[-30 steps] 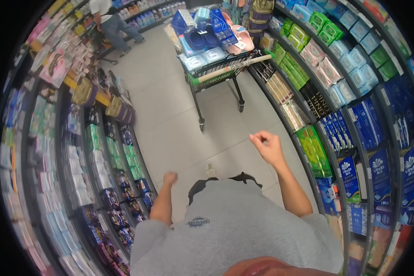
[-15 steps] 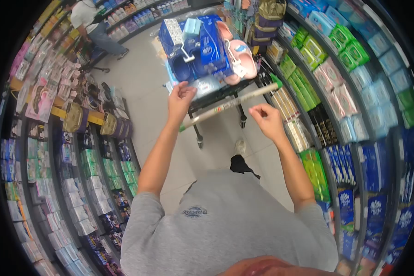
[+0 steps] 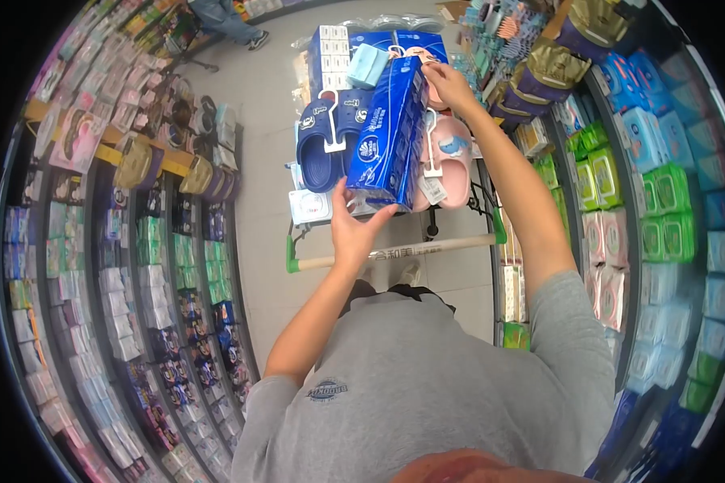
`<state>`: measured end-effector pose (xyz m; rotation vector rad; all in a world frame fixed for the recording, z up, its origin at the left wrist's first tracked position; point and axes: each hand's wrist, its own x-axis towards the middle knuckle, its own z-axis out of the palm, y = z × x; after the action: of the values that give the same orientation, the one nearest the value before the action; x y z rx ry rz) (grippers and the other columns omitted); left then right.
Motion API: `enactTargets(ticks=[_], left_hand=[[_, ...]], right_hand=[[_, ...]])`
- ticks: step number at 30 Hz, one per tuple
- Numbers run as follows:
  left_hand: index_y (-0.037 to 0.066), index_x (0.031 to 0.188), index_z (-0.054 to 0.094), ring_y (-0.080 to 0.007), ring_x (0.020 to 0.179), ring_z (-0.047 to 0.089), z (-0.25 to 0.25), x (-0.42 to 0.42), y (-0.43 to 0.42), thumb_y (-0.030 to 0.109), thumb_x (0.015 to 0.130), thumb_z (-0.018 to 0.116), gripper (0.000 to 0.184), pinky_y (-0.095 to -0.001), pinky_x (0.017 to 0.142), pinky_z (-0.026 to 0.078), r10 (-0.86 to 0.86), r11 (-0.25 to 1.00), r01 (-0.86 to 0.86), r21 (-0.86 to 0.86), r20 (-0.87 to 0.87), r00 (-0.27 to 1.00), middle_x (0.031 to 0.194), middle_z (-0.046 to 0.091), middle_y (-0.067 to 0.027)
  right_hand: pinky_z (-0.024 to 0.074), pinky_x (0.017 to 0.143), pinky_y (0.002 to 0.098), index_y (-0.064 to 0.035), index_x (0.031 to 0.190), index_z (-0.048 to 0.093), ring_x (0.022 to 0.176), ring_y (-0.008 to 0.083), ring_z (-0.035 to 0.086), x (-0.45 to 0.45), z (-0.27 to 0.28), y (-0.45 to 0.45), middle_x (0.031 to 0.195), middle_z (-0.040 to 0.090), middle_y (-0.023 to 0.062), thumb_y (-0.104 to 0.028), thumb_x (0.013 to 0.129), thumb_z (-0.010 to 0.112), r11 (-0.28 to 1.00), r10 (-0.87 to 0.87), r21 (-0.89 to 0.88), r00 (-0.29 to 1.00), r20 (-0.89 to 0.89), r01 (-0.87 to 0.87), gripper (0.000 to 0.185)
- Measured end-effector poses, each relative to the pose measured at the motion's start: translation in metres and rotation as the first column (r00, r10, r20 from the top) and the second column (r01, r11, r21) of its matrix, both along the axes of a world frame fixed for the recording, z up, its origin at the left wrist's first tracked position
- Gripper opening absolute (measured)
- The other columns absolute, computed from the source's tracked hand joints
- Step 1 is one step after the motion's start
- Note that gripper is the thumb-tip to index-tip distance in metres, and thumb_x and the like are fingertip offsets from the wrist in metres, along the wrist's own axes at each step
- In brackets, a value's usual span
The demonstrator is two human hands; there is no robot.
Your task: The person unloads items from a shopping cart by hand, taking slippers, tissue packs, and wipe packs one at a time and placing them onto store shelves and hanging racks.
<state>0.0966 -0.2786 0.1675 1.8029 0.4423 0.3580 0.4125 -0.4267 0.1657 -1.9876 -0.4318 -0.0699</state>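
A long blue tissue pack [image 3: 388,133] lies tilted across the goods in the shopping cart, one end toward me. My left hand [image 3: 358,232] grips its near end, thumb and fingers spread around the corners. At the far end, my right hand [image 3: 449,85] is closed on the pack's upper right edge; some fingertips are hidden. Dark blue clogs [image 3: 321,153] on a white hanger sit left of the pack. Pink clogs [image 3: 453,173] with a tag lie to its right. Beyond are a light blue packet [image 3: 367,66] and a white patterned box [image 3: 333,58].
The cart's handle [image 3: 403,251] with green ends crosses in front of my body. Stocked shelves stand close on both sides, with green wipes packs [image 3: 669,201] on the right. Another person's legs [image 3: 227,20] show at the top left.
Both hands have moved from above the cart handle onto the blue tissue pack, which is now turned and tilted. The cart appears closer, and the other person is farther up in view.
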Motion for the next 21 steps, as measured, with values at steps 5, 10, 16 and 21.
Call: enactTargets(ticks=[5, 10, 16, 21], left_hand=[[-0.006, 0.133, 0.037, -0.029, 0.114, 0.052, -0.001, 0.012, 0.0, 0.031, 0.064, 0.087, 0.093, -0.0387, 0.096, 0.042, 0.011, 1.0, -0.011, -0.013, -0.02, 1.0, 0.124, 0.053, -0.0204], [-0.006, 0.13, 0.04, -0.028, 0.112, 0.053, -0.004, 0.019, 0.002, 0.032, 0.064, 0.086, 0.09, -0.038, 0.096, 0.042, -0.004, 0.996, 0.002, -0.09, -0.02, 1.0, 0.12, 0.054, -0.0189], [-0.005, 0.127, 0.042, -0.0266, 0.11, 0.053, -0.005, 0.02, 0.005, 0.031, 0.063, 0.086, 0.086, -0.0366, 0.095, 0.041, 0.002, 0.996, 0.0, -0.084, 0.021, 1.0, 0.117, 0.055, -0.0183], [-0.008, 0.126, 0.042, -0.0236, 0.104, 0.057, 0.004, 0.021, 0.011, 0.022, 0.066, 0.086, 0.08, -0.0347, 0.091, 0.046, -0.044, 0.998, 0.047, -0.048, 0.063, 0.997, 0.112, 0.058, -0.0181]], right_hand=[[0.0463, 0.086, 0.0385, -0.0003, 0.103, 0.067, 0.1, 0.0352, 0.062, 0.046, -0.011, 0.029, 0.105, 0.066, 0.0222, -0.054, 0.09, 0.049, 0.995, -0.038, -0.094, 0.999, -0.039, 0.034, 0.058], [0.0479, 0.081, 0.0408, -0.0018, 0.095, 0.07, 0.093, 0.0371, 0.064, 0.058, -0.021, 0.038, 0.094, 0.068, 0.0223, -0.057, 0.089, 0.047, 0.988, -0.078, -0.131, 0.997, -0.008, 0.076, 0.06], [0.0474, 0.077, 0.0406, -0.0013, 0.089, 0.069, 0.087, 0.0374, 0.064, 0.046, -0.011, 0.037, 0.089, 0.067, 0.0222, -0.057, 0.088, 0.051, 0.983, -0.147, -0.12, 0.987, -0.066, 0.139, 0.058], [0.0476, 0.078, 0.0404, 0.001, 0.089, 0.069, 0.089, 0.0369, 0.064, 0.052, -0.015, 0.034, 0.09, 0.067, 0.0227, -0.058, 0.088, 0.051, 0.978, -0.192, -0.086, 0.981, -0.017, 0.19, 0.061]])
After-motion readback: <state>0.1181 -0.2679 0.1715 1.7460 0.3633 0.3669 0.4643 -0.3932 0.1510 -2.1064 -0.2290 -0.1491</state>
